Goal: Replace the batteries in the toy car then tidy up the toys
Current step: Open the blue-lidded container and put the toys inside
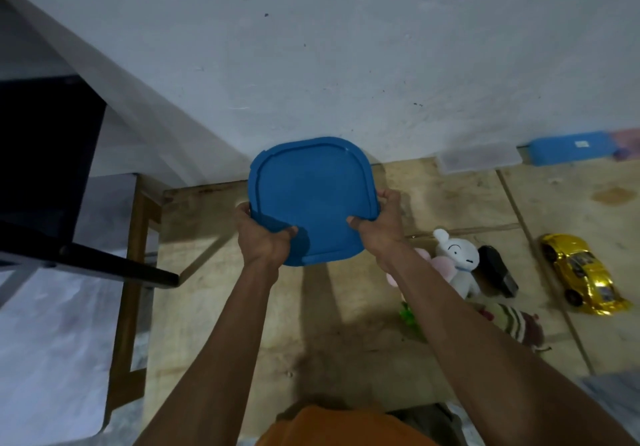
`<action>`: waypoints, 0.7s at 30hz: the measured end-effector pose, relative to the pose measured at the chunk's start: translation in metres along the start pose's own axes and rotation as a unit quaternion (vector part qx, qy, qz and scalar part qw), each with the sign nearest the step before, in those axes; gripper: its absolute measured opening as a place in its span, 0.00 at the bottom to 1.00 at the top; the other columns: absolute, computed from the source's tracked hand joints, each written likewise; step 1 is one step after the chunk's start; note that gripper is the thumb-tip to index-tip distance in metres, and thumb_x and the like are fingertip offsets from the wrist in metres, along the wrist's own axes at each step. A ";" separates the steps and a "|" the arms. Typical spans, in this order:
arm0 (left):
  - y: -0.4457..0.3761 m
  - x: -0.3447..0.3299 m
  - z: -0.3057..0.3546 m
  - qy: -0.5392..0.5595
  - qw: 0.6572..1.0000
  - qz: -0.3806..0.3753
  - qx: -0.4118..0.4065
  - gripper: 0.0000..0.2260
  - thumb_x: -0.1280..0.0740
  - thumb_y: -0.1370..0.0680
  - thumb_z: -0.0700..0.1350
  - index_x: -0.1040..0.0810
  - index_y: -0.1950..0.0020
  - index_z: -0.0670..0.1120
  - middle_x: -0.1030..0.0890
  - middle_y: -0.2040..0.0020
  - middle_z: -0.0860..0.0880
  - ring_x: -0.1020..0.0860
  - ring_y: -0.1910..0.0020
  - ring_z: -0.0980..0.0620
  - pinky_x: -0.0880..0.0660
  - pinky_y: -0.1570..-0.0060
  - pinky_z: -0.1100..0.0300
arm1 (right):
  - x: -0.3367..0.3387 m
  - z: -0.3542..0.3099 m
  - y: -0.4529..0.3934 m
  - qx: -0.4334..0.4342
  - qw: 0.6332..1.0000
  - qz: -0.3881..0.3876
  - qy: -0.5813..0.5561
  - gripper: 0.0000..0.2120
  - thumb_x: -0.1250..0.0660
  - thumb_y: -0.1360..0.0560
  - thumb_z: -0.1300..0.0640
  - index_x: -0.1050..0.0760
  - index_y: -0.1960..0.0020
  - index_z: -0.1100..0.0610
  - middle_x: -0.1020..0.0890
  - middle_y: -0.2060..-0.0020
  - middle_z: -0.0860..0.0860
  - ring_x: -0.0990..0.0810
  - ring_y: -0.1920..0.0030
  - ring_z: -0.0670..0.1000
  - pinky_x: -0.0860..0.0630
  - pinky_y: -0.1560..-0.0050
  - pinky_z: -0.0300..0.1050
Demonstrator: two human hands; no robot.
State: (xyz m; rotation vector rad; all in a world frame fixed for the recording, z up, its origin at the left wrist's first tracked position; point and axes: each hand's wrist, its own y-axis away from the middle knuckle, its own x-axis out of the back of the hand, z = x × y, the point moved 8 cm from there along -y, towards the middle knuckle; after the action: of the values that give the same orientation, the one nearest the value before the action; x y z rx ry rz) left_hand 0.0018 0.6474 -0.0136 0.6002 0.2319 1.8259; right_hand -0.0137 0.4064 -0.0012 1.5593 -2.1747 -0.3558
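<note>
I hold a blue square lid (311, 189) with rounded corners out in front of me, near the white wall. My left hand (261, 234) grips its near left edge and my right hand (379, 224) grips its right edge. On the wooden floor to the right lies a shiny gold toy car (581, 272). Beside it rests a black remote control (498, 271). A white plush toy (457, 262), a pink plush (436, 264) and a striped plush (519, 322) lie close to my right forearm. A small green toy (408, 314) peeks out from under that arm.
A black chair (52, 175) and a wooden frame (133, 272) stand at the left. Against the wall at the right sit a clear plastic box (479, 160) and a blue box (571, 148). A grey cloth (52, 341) covers the floor at lower left.
</note>
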 end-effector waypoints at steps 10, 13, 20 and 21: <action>0.084 0.028 0.018 -0.033 0.989 0.058 -0.133 0.47 0.17 0.37 0.43 0.37 0.23 0.52 0.29 0.30 0.53 0.30 0.31 0.51 0.28 0.31 0.48 | 0.017 -0.019 0.079 0.158 0.986 0.011 0.061 0.34 0.31 0.24 0.66 0.41 0.24 0.50 0.29 0.32 0.45 0.29 0.34 0.45 0.29 0.35 0.43; 0.125 0.041 -0.004 -0.084 0.983 0.066 -0.150 0.47 0.17 0.36 0.46 0.38 0.23 0.53 0.31 0.29 0.56 0.33 0.29 0.50 0.29 0.34 0.50 | 0.030 0.011 0.112 0.166 0.981 -0.030 0.092 0.34 0.31 0.23 0.62 0.41 0.23 0.47 0.29 0.31 0.42 0.30 0.32 0.44 0.29 0.30 0.47; 0.196 0.053 -0.095 -0.162 0.983 0.065 -0.065 0.51 0.17 0.36 0.51 0.41 0.21 0.50 0.31 0.28 0.47 0.32 0.30 0.45 0.26 0.35 0.40 | 0.052 0.103 0.160 0.111 0.982 -0.068 0.139 0.37 0.28 0.24 0.52 0.43 0.21 0.50 0.35 0.24 0.46 0.36 0.26 0.47 0.31 0.28 0.58; 0.200 0.052 -0.103 -0.172 0.982 0.066 -0.050 0.51 0.16 0.37 0.51 0.41 0.21 0.49 0.32 0.28 0.46 0.32 0.30 0.44 0.27 0.35 0.40 | 0.054 0.112 0.161 0.103 0.982 -0.068 0.141 0.37 0.28 0.24 0.52 0.42 0.21 0.51 0.34 0.25 0.47 0.35 0.26 0.49 0.30 0.29 0.59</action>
State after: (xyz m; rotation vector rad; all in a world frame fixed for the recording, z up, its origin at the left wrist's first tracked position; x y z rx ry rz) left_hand -0.2284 0.6426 0.0018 0.8626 -0.1348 1.8126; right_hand -0.2164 0.4037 -0.0160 1.7553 -1.9396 0.0510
